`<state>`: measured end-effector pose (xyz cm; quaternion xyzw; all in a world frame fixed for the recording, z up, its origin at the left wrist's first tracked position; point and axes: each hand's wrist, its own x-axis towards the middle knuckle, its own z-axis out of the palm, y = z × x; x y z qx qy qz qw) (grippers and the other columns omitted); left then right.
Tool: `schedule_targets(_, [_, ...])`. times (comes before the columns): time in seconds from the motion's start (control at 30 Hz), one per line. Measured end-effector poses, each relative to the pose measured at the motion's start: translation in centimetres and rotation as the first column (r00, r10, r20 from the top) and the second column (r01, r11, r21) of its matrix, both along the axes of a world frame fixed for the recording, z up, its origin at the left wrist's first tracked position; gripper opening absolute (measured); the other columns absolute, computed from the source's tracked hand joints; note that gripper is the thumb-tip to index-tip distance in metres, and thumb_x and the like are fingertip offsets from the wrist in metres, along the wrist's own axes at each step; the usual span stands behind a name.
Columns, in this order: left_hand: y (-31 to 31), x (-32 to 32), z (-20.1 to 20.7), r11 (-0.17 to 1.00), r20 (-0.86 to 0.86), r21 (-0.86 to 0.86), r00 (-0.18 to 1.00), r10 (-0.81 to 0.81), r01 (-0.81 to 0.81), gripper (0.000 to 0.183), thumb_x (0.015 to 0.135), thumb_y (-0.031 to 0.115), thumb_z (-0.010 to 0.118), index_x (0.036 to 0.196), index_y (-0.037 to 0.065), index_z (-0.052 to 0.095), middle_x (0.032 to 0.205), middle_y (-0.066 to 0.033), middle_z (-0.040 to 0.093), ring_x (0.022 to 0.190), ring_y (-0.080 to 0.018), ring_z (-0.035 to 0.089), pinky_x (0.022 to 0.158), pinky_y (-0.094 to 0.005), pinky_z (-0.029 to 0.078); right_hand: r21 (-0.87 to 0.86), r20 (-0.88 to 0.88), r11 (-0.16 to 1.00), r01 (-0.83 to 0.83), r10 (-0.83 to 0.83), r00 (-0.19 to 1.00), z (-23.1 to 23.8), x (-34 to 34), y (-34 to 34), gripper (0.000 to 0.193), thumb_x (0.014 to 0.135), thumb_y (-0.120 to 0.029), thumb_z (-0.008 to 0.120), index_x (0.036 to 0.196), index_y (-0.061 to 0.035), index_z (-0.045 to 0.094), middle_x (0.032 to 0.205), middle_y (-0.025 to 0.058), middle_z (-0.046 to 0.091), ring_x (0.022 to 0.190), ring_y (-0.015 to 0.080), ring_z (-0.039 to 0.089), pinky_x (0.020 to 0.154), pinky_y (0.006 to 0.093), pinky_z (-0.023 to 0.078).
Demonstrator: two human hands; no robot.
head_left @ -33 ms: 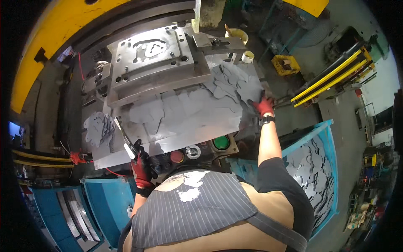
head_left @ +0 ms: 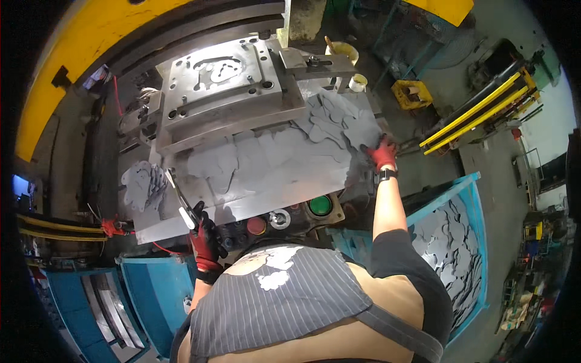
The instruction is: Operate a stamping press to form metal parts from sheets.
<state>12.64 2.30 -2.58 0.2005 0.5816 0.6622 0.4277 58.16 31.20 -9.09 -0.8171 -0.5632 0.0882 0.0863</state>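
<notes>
From where I stand, I can see the worker's left hand (head_left: 207, 241), in a red and black glove, closed around the near end of a slim metal tool (head_left: 183, 206) that looks like tongs, its far end pointing up over the worktable (head_left: 272, 202). The right hand (head_left: 382, 152), gloved the same way, reaches to the table's right side with its fingers partly spread at the edge of the loose grey plates (head_left: 359, 128); I can't tell whether it has hold of one or only rests against it. Those flat, curvy-edged pieces lie overlapping at the table's far right, just beside the big steel die (head_left: 192, 100), while a smaller pile of plates (head_left: 138, 184) sits on the left, near the tool's tip. They look like thin sheet metal, so I'd judge them stiff, fairly light one at a time but heavy in a stack, and hardly fragile. The dull faces may be slick with oil and apt to slide or cling together, and the cut rims could be sharp. The best hold is probably an overhanging outer edge, pinched across the thickness with gloved fingers, or gripped there by the tool.
</notes>
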Motion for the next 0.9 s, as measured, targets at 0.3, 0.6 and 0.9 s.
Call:
schedule_targets(0.3, [-1.2,-3.4,-0.5,0.997,0.112,0.075,0.994,0.013,-0.021,0.035,0.083,0.019,0.052,0.117,0.012,0.048,0.055,0.0067,0.037,0.042,-0.0026,0.034,0.037,-0.0181,0.027,0.120,-0.133,0.958,0.258,-0.242,0.961,-2.3,1.6,1.2,0.087,0.051,-0.044,0.076,0.113,0.0060,0.042,0.114,0.0242,0.047,0.104,0.0331,0.048,0.085,0.0392,0.040])
schedule_targets(0.6, [-3.6,-5.1,-4.5,0.999,0.122,-0.017,0.992,0.029,-0.027,0.029,0.085,0.022,0.049,0.112,0.011,0.049,0.055,0.0053,0.042,0.042,-0.0043,0.037,0.035,-0.0214,0.030,0.273,-0.960,0.926,0.261,0.278,0.018,2.4,1.5,-2.7,0.030,0.072,-0.006,0.061,0.102,-0.0047,0.057,0.080,-0.0006,0.059,0.063,0.0081,0.051,0.053,0.0251,0.041])
schedule_targets(0.9, [-8.2,-6.9,-4.5,0.896,-0.407,-0.205,0.798,-0.444,0.394,0.036,0.086,0.010,0.042,0.121,0.007,0.041,0.102,-0.0055,0.054,0.082,-0.0116,0.053,0.066,-0.0241,0.045,0.840,-0.262,0.263,-0.475,0.963,0.069,16.8,-26.9,5.3,0.023,0.079,-0.013,0.052,0.096,0.0007,0.058,0.073,0.0000,0.055,0.055,0.0089,0.049,0.049,0.0241,0.042])
